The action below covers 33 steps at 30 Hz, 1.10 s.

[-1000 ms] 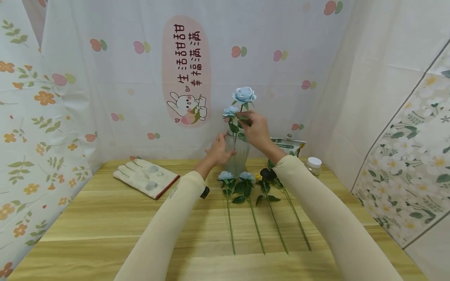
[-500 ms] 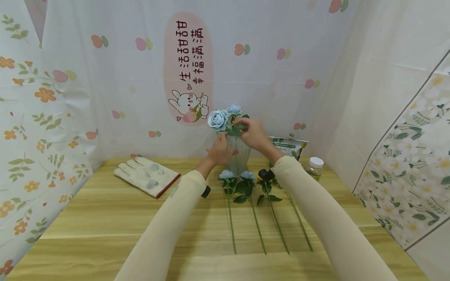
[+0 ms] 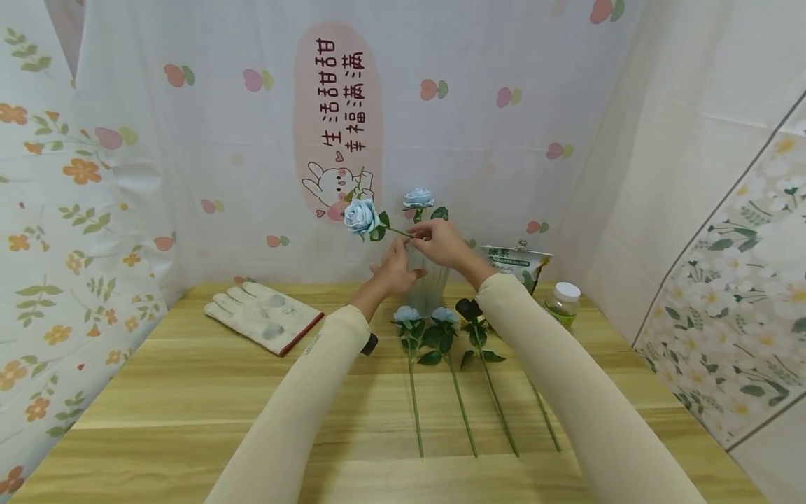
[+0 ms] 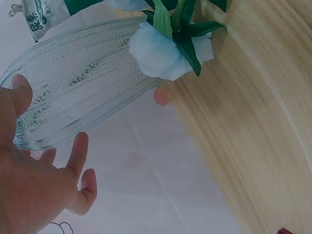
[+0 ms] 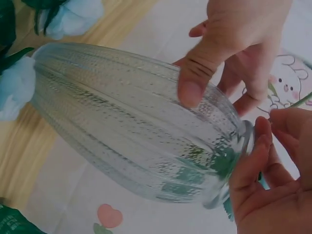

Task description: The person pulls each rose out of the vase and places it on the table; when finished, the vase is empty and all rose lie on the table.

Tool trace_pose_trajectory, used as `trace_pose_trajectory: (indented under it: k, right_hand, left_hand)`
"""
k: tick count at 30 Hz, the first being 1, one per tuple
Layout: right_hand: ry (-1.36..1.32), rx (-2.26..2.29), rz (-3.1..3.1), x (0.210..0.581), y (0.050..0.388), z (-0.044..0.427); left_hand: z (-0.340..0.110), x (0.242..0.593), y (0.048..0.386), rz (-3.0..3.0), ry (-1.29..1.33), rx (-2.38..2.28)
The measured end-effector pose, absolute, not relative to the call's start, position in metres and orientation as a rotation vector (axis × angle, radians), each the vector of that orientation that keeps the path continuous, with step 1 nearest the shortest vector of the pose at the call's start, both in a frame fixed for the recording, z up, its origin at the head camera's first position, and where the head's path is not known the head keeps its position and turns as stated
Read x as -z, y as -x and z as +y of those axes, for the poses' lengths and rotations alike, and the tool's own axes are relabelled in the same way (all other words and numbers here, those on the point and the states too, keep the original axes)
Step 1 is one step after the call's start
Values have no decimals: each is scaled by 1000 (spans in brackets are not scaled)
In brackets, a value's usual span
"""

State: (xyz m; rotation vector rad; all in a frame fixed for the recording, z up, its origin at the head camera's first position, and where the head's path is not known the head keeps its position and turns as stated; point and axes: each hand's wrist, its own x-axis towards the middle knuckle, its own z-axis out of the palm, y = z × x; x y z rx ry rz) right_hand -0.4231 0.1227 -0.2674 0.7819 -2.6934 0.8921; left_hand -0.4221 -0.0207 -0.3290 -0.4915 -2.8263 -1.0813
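In the head view my left hand (image 3: 394, 269) grips the ribbed clear glass vase (image 3: 431, 280) near its neck. The right wrist view shows its thumb (image 5: 191, 92) pressed on the glass, with fingers round the far side. At the mouth, my right hand (image 3: 441, 243) pinches the green stem of a light blue rose (image 3: 360, 216). This rose leans far left, past the left hand; its stem's lower end is hidden. Another light blue rose (image 3: 418, 199) stands upright at the vase's mouth, with a leaf (image 3: 439, 213) beside it.
Several stemmed flowers lie in front of the vase, including a left blue rose (image 3: 406, 313) and another blue rose (image 3: 444, 316). A white glove (image 3: 264, 318) lies left. Behind my right arm stand a clipped bag (image 3: 515, 260) and a white-lidded jar (image 3: 563, 304).
The held rose has swung from upright above the vase down and to the left. My right hand has lowered and moved slightly left along it. My left hand has stayed on the vase.
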Motion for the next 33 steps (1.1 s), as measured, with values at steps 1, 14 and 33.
trace_pose_trajectory:
  k: [1, 14, 33]
  right_hand:
    - [-775, -859, -2703, 266, 423, 122]
    - [-789, -987, -2526, 277, 418, 127]
    - [-1096, -1164, -1779, 241, 359, 122]
  left_hand:
    - [-20, 329, 422, -2827, 491, 1076]
    - [-17, 331, 418, -2865, 477, 977]
    - [-20, 331, 420, -2829, 498, 991]
